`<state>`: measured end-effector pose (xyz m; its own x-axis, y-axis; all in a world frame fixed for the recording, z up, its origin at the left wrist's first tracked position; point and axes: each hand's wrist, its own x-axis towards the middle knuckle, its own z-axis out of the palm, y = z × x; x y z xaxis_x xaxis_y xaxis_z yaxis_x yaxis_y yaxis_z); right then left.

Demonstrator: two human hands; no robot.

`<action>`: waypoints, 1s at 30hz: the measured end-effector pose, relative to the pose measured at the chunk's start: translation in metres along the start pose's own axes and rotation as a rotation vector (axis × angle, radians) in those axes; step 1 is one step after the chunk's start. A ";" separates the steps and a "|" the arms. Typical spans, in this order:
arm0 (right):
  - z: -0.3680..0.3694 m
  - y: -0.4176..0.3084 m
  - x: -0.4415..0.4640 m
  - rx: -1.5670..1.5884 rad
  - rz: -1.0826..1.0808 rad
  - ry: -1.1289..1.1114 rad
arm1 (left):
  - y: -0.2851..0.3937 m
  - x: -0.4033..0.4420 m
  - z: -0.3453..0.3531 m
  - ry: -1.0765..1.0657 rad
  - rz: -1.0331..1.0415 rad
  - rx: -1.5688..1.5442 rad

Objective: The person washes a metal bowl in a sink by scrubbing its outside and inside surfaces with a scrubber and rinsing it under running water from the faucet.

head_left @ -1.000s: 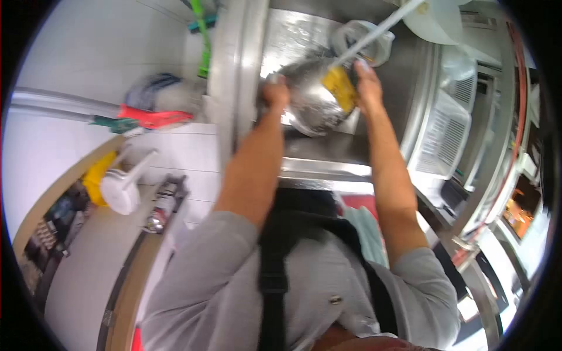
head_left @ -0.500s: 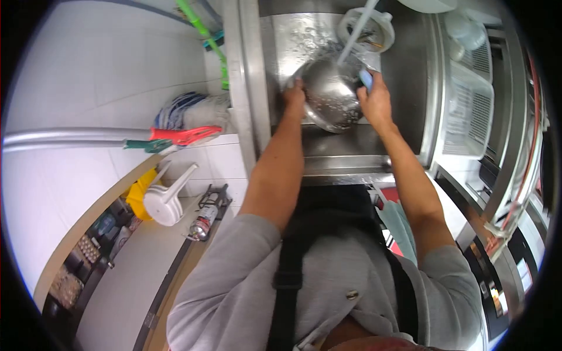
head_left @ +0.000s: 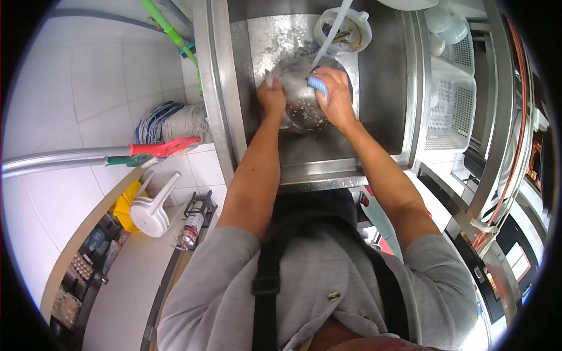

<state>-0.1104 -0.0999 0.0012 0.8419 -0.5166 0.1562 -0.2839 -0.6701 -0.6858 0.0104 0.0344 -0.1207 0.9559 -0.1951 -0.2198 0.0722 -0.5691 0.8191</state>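
A round metal bowl, wet and spotted with foam or drops, is tilted in the steel sink; motion blurs part of it. My left hand is closed on the bowl's left rim. In my right hand is a light blue sponge, pressed against the bowl's surface. A stream of water or a pale spout comes down from the top of the view to the bowl; which one I cannot tell. Behind the bowl, a white tub holds water and a few utensils.
White plastic baskets stand right of the sink. On the left are a bundle of mop strings, red and green handles, a green pole, a white stool-like plastic piece and a gas canister burner.
My right hand has moved left with the sponge, from the bowl's right edge onto its surface. The camera view has shifted, so the sink appears farther left.
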 end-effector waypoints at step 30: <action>0.028 0.009 0.116 0.061 0.195 -0.230 | 0.089 -0.014 -0.058 -0.230 0.128 0.085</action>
<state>-0.0022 -0.1507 -0.0065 0.8578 -0.4936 -0.1431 -0.4286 -0.5334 -0.7293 0.0204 0.0329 -0.0135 0.8652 -0.4404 -0.2399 -0.0784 -0.5913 0.8026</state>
